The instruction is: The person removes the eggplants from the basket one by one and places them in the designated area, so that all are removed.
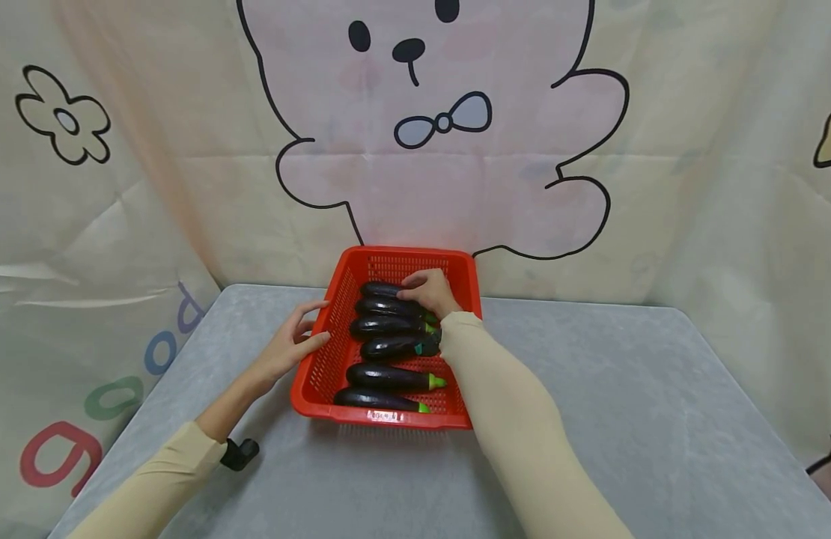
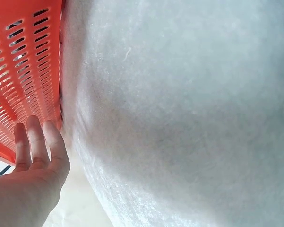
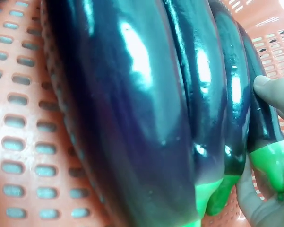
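Several glossy dark eggplants (image 1: pixel 385 327) with green stem ends lie in a row inside a red plastic basket (image 1: pixel 388 428). My right hand (image 1: pixel 432 290) reaches over the basket to the farthest eggplant (image 1: pixel 378 290). In the right wrist view, the thumb and fingers pinch that eggplant (image 3: pixel 264 118) near its green cap. At the basket's left side is my left hand (image 1: pixel 296 346), its thumb near the rim. The left wrist view has its fairly straight fingers (image 2: pixel 36 139) against the slotted outer wall (image 2: pixel 28 71).
The basket stands on a grey-covered table (image 1: pixel 591 419), near its back edge. Behind hangs a cream curtain (image 1: pixel 658 187) with a cartoon animal drawing. A black strap piece (image 1: pixel 240 454) sits at the left wrist.
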`<state>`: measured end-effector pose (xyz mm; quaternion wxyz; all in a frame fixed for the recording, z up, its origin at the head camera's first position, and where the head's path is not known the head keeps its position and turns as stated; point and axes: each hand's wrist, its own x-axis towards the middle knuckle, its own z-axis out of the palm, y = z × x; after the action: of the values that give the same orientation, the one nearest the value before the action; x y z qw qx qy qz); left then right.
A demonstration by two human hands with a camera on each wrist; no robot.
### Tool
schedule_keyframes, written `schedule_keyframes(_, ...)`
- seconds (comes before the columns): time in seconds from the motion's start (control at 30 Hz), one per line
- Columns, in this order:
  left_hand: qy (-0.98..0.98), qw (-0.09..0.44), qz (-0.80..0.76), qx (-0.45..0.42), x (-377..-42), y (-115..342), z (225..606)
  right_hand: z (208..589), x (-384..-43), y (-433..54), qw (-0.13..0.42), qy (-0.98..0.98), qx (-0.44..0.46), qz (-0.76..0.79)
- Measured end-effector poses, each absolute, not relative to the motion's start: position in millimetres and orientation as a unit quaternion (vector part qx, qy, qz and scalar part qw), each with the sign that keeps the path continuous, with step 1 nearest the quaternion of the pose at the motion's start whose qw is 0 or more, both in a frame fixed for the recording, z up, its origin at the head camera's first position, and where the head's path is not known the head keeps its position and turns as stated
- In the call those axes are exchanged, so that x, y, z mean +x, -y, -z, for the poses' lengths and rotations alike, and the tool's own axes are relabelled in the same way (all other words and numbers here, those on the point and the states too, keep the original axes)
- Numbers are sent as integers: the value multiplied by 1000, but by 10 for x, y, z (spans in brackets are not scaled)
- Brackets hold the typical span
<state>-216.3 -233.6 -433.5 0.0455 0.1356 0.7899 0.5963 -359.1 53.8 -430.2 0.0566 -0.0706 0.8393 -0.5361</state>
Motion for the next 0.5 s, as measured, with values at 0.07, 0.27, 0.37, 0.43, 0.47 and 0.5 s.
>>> schedule_keyframes(0.07, -789, 46, -597, 137, -2166, 2329, 4334, 4287, -3584, -544, 53, -842, -73, 532)
schedule_keyframes(0.27, -792, 45, -594, 136, -2170, 2317, 4321, 4206, -3573, -545, 49, -847, -100, 520)
schedule_keyframes(0.37, -793, 42, -592, 137, -2169, 2324, 4317, 4132, -3577, -543, 50, -847, -120, 515)
schedule_keyframes(0.43, -794, 42, -591, 138, -2170, 2329, 4316, 4076, -3583, -547, 50, -847, -132, 513)
schedule_keyframes(0.47, -794, 42, -591, 139, -2172, 2330, 4317, 4041, -3579, -551, 50, -846, -135, 514)
schedule_keyframes(0.5, -794, 43, -591, 139, -2174, 2330, 4316, 4013, -3583, -559, 49, -845, -139, 515)
